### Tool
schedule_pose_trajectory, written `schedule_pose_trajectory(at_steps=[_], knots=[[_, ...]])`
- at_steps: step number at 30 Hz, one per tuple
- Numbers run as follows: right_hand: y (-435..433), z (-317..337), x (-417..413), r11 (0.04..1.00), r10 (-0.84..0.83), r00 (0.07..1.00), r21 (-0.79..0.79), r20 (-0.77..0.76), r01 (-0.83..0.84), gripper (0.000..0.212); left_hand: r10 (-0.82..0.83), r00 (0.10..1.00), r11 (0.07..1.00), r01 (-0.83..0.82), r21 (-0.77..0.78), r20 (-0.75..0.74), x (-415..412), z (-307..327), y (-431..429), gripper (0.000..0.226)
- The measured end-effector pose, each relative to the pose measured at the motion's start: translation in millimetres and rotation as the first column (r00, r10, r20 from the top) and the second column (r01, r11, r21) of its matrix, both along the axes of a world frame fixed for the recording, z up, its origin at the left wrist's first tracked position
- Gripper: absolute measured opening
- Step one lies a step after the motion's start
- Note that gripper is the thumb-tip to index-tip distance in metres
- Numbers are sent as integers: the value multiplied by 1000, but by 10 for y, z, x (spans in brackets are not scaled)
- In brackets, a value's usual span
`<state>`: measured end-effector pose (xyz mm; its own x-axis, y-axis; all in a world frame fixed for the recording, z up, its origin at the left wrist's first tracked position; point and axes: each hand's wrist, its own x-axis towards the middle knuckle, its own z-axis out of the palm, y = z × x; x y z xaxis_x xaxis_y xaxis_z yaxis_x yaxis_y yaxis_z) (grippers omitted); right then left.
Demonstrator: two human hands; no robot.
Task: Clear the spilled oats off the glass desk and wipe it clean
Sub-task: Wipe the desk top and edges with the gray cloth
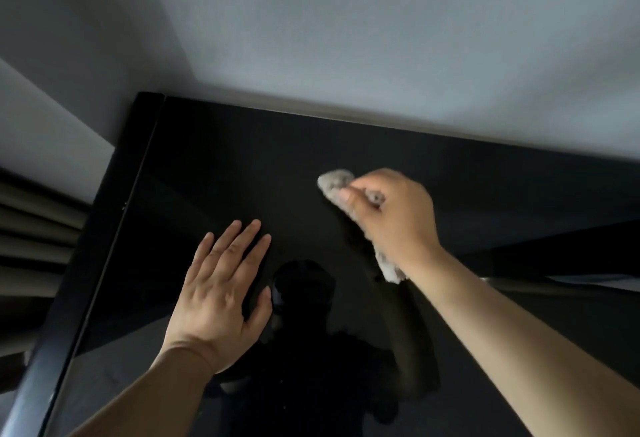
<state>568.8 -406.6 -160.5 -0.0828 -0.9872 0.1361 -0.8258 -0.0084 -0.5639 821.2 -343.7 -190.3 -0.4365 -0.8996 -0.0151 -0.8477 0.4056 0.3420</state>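
Note:
The black glass desk (214, 166) fills the lower part of the view and reflects my arms and head. My right hand (391, 218) grips a bunched grey cloth (334, 182) and holds it against the glass near the desk's middle; one end of the cloth pokes out past my fingers and the other hangs below my wrist. My left hand (221, 294) rests flat on the glass with its fingers straight and spread, to the left of the cloth. I see no oats on the visible surface.
A pale wall (346, 38) runs along the desk's far edge. The desk's dark left frame (104, 228) borders a gap, with folded curtains (34, 239) beyond it. A lighter ledge (571, 280) shows at the right edge.

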Motion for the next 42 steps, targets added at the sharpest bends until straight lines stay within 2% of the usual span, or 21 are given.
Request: schedule_pose_trajectory(at_steps=[3,5,7,9,11,13,15,17,19,21,23,25,27,30,33,35,37,40,42], knots=[[-519,5,-183,977,-155,987,-155,-53,145,24,-6,1000,1000,6,6,10,5,-7,-4,62],[-815,-59,-168,965,-243,962,-132,-121,227,19,-7,1000,1000,7,7,14,7,-8,-6,62],[-842,-152,18,947,-314,942,-103,-119,303,11,-10,1000,1000,9,9,17,5,-8,0,62],[-623,-178,281,958,-265,959,-141,-100,250,7,-9,1000,1000,9,14,18,15,1,-6,61],[-293,-151,402,983,-114,991,-149,-65,103,6,-16,1000,1000,15,17,20,9,12,-1,61],[-46,-109,391,998,12,1000,-69,-6,-12,9,-13,1000,1000,13,16,23,15,5,-1,61],[71,-29,286,999,36,997,12,65,-37,13,-13,1000,1000,13,15,19,14,10,-4,61],[4,24,102,998,-52,998,-37,42,54,20,-10,1000,1000,10,10,16,7,2,-12,61],[-188,16,-132,967,-225,974,-120,8,224,24,-16,1000,1000,16,9,23,4,-9,-11,61],[-373,-43,-262,917,-384,923,-116,4,382,20,-14,1000,1000,14,9,27,7,-7,-11,62],[-399,-161,-174,885,-462,885,-102,-63,454,16,-10,999,1000,10,5,36,5,-9,-16,62],[-201,-201,67,909,-411,905,-125,-106,398,12,-8,999,1000,8,6,41,1,-9,-15,62],[123,-176,249,952,-294,952,-110,-83,284,10,-7,999,1000,7,1,36,1,-4,-17,62],[666,-79,386,990,-137,990,-32,26,137,13,-7,999,1000,8,-4,51,-1,3,-11,62],[923,112,428,998,-26,986,58,163,17,11,-9,998,1000,9,-8,54,-7,0,-15,63],[757,151,332,994,-96,979,-29,178,103,13,-6,998,1000,7,-16,54,-12,-10,-17,63],[414,115,200,960,-243,966,-118,88,253,17,-4,999,1000,5,-24,51,-10,-18,-2,62],[75,-103,174,917,-391,920,-102,-30,387,15,7,999,999,-5,-39,48,-13,-22,0,62],[207,-203,311,918,-391,919,-96,-60,384,12,6,999,999,-4,-49,50,-18,-32,-5,62]])
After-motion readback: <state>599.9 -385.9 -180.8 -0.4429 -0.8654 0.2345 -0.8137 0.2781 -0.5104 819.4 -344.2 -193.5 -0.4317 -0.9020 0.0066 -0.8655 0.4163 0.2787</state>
